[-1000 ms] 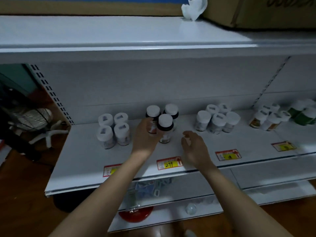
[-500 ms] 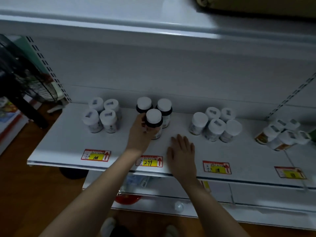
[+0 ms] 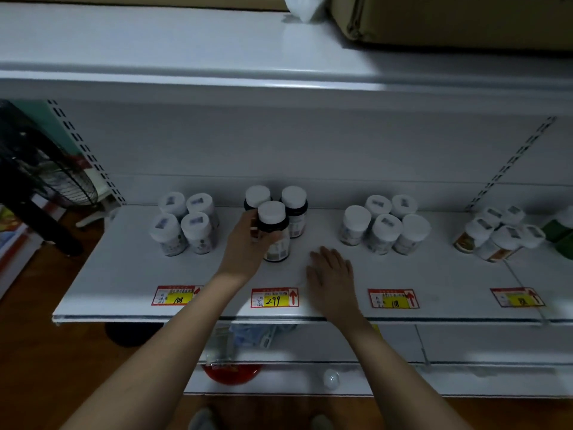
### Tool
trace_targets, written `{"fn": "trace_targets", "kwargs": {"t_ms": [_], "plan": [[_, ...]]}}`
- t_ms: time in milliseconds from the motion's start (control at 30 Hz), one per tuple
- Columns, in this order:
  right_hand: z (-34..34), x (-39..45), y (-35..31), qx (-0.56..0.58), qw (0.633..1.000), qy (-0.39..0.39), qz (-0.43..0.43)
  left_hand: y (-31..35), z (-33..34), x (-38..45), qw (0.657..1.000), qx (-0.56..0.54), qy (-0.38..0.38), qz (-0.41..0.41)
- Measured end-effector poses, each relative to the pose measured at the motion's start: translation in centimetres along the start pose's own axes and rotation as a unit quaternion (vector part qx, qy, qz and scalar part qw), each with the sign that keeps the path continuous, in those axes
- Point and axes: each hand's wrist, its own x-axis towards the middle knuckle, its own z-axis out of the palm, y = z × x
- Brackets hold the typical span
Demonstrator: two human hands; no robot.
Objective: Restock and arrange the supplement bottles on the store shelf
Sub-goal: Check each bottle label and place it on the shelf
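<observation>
Four white-capped bottles (image 3: 185,225) at shelf (image 3: 124,274) left, contents unseen. Left hand (image 3: 248,246) grips front dark bottle (image 3: 274,232), fingers curled round neck; bottle upright, cap up, on shelf above 299 tag (image 3: 274,297), two like it behind. Right hand (image 3: 331,270) flat, fingers together, unmoved since half-second ago.

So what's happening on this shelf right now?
A person is arranging supplement bottles on a white store shelf. The left hand grips the front dark bottle of a trio standing above the 299 price tag. The right hand lies flat on the bare shelf beside it, holding nothing. Clusters of white-capped bottles stand to the left and right.
</observation>
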Motion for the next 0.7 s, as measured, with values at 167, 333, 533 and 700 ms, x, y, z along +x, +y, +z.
{"fn": "trace_targets", "kwargs": {"t_ms": [167,333,533,700], "plan": [[-3.2,0.0,-1.6,0.155,0.987,0.040,0.007,2.2,-2.6,-1.0,0.994,-0.071,-0.061,-0.053],[-6.6,-2.6,-6.2,0.389,0.920,-0.041,0.031,4.4,-4.5,-2.0,0.985,-0.088,-0.110,-0.096],[-8.1,-6.3,-9.3,0.599,0.789,-0.130,0.039,8.9,-5.2,-4.0,0.980,-0.071,-0.177,-0.062],[-8.7,-8.4,-9.8,0.675,0.724,-0.139,-0.017,10.8,-5.4,-5.6,0.982,-0.055,-0.181,-0.024]]}}
